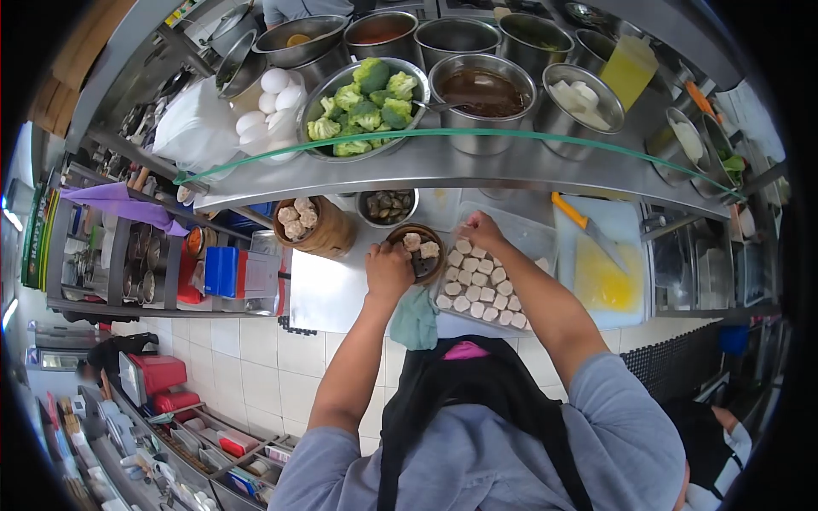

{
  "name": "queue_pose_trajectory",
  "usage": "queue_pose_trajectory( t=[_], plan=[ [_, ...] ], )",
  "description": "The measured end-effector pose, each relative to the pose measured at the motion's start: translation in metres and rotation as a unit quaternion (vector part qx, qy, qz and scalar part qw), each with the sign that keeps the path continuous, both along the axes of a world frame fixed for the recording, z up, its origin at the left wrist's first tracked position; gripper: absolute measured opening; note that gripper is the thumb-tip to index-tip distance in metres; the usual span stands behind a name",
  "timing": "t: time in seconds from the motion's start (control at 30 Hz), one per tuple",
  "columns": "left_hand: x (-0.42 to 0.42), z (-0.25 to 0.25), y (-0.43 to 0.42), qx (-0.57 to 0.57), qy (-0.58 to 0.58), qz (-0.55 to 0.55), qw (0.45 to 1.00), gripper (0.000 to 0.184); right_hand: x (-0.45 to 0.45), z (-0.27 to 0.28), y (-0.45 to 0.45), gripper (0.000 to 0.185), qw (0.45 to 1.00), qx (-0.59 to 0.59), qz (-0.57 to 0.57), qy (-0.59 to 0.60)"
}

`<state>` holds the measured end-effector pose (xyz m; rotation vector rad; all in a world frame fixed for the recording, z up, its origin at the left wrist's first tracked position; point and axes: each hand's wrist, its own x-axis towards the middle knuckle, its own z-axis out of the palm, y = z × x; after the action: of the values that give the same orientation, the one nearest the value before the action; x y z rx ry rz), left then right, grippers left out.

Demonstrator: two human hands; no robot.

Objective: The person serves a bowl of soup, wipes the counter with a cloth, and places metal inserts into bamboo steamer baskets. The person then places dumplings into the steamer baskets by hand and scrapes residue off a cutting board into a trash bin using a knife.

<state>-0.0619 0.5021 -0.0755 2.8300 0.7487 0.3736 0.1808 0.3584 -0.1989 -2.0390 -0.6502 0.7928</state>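
My left hand (389, 267) curls over the left rim of a small bamboo steamer (436, 276), which holds a few pale dumplings (420, 246) on a dark perforated base. My right hand (482, 232) is closed in a pinch over the far left part of a clear plastic tray (550, 223); what its fingertips hold, if anything, is hidden. Rows of whitish dumplings (479, 278) fill much of that tray. Left of the small steamer stands a taller bamboo steamer stack (328, 237) with several dumplings on top. A green cloth (415, 319) lies at the counter's front edge.
A yellow-handled knife (590, 228) lies on a white cutting board (567, 294) at the right. A metal bowl of dark shellfish-like pieces (388, 204) sits behind the small steamer. Overhead, a steel shelf (341, 180) carries broccoli (366, 98), eggs (274, 81) and sauce pots (483, 123).
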Motion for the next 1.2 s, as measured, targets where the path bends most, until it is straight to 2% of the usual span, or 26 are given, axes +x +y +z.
queue_pose_trajectory(
  t=[0.03,0.07,0.1,0.13,0.17,0.23,0.3,0.33,0.37,0.4,0.47,0.53,0.63,0.73,0.77,0.83,0.87,0.93,1.03,1.17,1.2],
  plan=[
    [0.001,0.001,0.0,0.0,0.025,-0.003,1.0,0.021,-0.006,0.011,-0.004,0.044,0.997,0.023,-0.067,0.038],
    [0.002,0.002,0.001,0.0,0.049,-0.006,0.999,0.027,-0.009,0.023,-0.009,0.044,0.997,0.025,-0.064,0.037],
    [0.002,0.001,0.002,0.002,0.047,-0.001,0.999,0.027,-0.013,0.033,-0.015,0.039,0.973,0.1,-0.126,0.167],
    [0.0,-0.001,0.001,-0.001,0.023,-0.007,1.0,0.034,-0.02,0.042,-0.021,0.033,0.923,0.169,-0.183,0.295],
    [-0.003,-0.003,-0.001,-0.005,-0.002,-0.014,1.0,0.042,-0.029,0.05,-0.028,0.033,0.923,0.167,-0.178,0.296],
    [-0.006,0.03,-0.014,-0.03,-0.029,-0.04,0.998,0.046,-0.045,0.067,-0.045,0.018,0.79,0.283,-0.192,0.509],
    [-0.007,0.054,-0.035,-0.056,-0.054,-0.073,0.994,0.051,-0.074,0.091,-0.057,0.02,0.75,0.289,-0.168,0.57],
    [-0.008,0.059,-0.05,-0.132,-0.109,-0.115,0.979,0.051,-0.089,0.097,-0.063,0.02,0.749,0.289,-0.17,0.571],
    [-0.009,0.06,-0.063,-0.205,-0.162,-0.155,0.953,0.051,-0.103,0.102,-0.069,0.023,0.737,0.297,-0.115,0.596],
    [-0.012,0.058,-0.075,-0.204,-0.161,-0.155,0.953,0.051,-0.115,0.106,-0.071,0.026,0.721,0.305,-0.058,0.619],
    [-0.018,0.053,-0.093,-0.277,-0.181,-0.116,0.937,0.051,-0.138,0.115,-0.071,0.028,0.717,0.298,-0.081,0.625],
    [-0.021,0.044,-0.094,-0.279,-0.184,-0.106,0.936,0.048,-0.15,0.116,-0.074,0.029,0.711,0.293,-0.11,0.63],
    [-0.026,0.037,-0.095,-0.244,-0.218,-0.113,0.938,0.046,-0.157,0.109,-0.082,0.032,0.747,0.236,-0.07,0.618],
    [-0.029,0.033,-0.083,-0.303,-0.16,-0.089,0.935,0.041,-0.155,0.109,-0.082,0.039,0.732,0.213,-0.033,0.647],
    [-0.027,0.028,-0.074,-0.272,-0.175,-0.056,0.945,0.037,-0.154,0.112,-0.083,0.039,0.731,0.215,-0.035,0.647],
    [-0.021,0.028,-0.06,-0.216,-0.173,0.016,0.961,0.026,-0.152,0.123,-0.086,0.046,0.8,0.185,-0.043,0.569],
    [-0.019,0.025,-0.052,-0.216,-0.172,0.015,0.961,0.026,-0.151,0.124,-0.09,0.046,0.8,0.185,-0.045,0.569],
    [-0.016,0.01,-0.036,-0.142,-0.123,-0.064,0.98,0.022,-0.145,0.123,-0.1,0.051,0.808,0.199,-0.025,0.554],
    [-0.009,-0.002,-0.031,-0.085,-0.086,-0.095,0.988,0.015,-0.143,0.12,-0.113,0.049,0.81,0.179,-0.03,0.558],
    [-0.006,-0.001,-0.032,-0.064,-0.078,-0.079,0.992,0.009,-0.144,0.118,-0.134,0.045,0.816,0.172,-0.037,0.55],
    [-0.008,0.004,-0.029,-0.102,-0.132,-0.075,0.983,0.007,-0.145,0.119,-0.139,0.042,0.816,0.17,-0.058,0.549]
  ],
)
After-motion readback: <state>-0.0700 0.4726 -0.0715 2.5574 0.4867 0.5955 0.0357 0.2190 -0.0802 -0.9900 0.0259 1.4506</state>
